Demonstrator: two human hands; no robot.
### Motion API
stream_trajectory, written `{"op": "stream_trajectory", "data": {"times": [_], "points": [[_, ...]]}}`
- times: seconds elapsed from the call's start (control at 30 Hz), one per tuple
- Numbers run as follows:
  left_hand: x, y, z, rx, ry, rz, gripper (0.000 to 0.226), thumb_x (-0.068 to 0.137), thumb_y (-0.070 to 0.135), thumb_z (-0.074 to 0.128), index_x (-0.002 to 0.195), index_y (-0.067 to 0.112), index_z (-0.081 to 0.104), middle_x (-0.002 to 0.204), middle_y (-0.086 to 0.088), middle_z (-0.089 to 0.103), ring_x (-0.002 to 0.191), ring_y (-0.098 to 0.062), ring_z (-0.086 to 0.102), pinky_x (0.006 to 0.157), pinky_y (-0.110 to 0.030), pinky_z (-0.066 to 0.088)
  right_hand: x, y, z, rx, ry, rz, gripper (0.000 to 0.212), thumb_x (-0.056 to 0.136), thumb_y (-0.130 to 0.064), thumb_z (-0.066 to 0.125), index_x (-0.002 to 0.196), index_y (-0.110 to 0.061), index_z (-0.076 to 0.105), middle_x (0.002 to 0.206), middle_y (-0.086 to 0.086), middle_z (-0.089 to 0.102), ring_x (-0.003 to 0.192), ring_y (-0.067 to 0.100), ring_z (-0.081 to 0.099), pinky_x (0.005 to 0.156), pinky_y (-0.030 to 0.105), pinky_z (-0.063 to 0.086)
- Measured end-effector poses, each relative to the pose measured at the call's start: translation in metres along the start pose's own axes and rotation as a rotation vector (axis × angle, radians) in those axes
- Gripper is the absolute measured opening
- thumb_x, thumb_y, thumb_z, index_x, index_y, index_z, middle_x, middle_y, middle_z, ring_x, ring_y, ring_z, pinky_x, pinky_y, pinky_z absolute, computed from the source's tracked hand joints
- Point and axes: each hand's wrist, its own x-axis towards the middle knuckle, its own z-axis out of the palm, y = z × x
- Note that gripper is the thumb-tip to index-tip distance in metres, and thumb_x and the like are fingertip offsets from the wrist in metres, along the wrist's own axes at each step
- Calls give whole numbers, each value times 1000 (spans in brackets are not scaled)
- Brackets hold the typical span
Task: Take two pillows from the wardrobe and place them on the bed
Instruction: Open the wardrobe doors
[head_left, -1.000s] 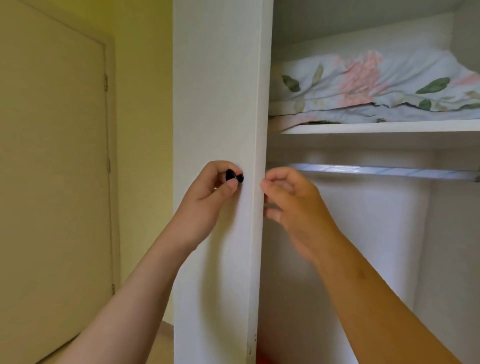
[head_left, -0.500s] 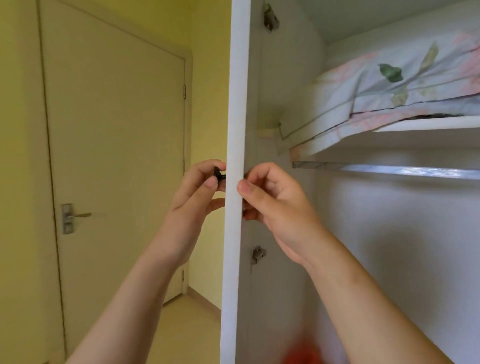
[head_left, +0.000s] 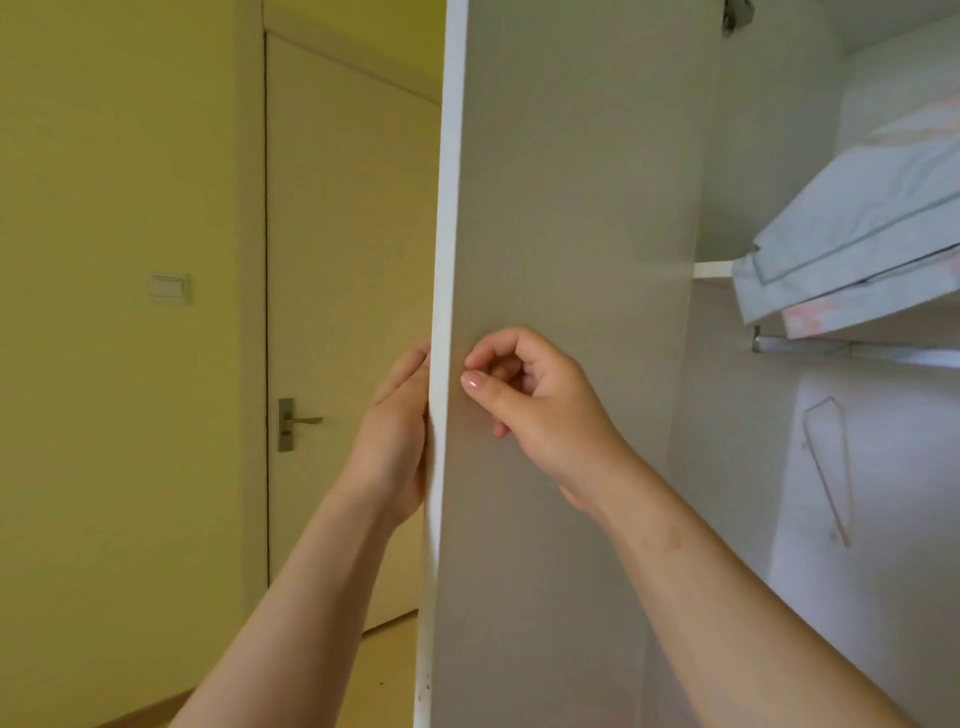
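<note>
Two floral, pale blue and pink pillows (head_left: 852, 244) lie stacked on the wardrobe's upper shelf (head_left: 709, 269) at the right, their corners hanging over its front edge. The white wardrobe door (head_left: 571, 260) stands swung wide, its inner face towards me. My left hand (head_left: 395, 441) is on the door's outer side, partly hidden by its edge, fingers closed where the black knob sits; the knob itself is hidden. My right hand (head_left: 530, 410) rests against the inner face with fingers curled and nothing in them.
A metal hanging rail (head_left: 831, 351) runs under the shelf, and a wire hanger (head_left: 828, 467) hangs against the wardrobe's back wall. To the left stand a closed room door with a lever handle (head_left: 298, 422), a light switch (head_left: 167, 287) and yellow walls.
The wardrobe door has swung further open to the left, showing its inner face. My left hand stayed at the knob, now hidden. The view turned left, so the pillows sit at the right edge.
</note>
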Motion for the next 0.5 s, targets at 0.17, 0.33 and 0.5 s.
{"op": "stream_trajectory", "data": {"times": [0.17, 0.33, 0.5], "points": [[24, -1, -27, 54, 117, -85, 26, 95, 15, 43, 114, 8, 60, 83, -6, 69, 66, -17, 66, 56, -24, 55, 27, 20, 24, -62, 11, 26, 30, 85, -3, 60, 67, -26, 54, 64, -5, 45, 54, 7, 42, 54, 21, 40], [40, -6, -46, 100, 175, -123, 29, 93, 17, 44, 117, 9, 60, 90, -7, 69, 72, -20, 66, 59, -25, 55, 47, 35, 41, -139, 21, 49, 29, 84, -5, 60, 65, -26, 53, 62, -5, 43, 59, 11, 42, 61, 26, 39], [38, -5, -47, 98, 238, -147, 23, 93, 12, 42, 95, 16, 65, 71, 0, 70, 56, -12, 65, 48, -19, 52, 53, 40, 45, -159, 40, 68, 27, 84, -7, 59, 66, -26, 53, 61, -7, 42, 58, 9, 41, 63, 27, 40]]}}
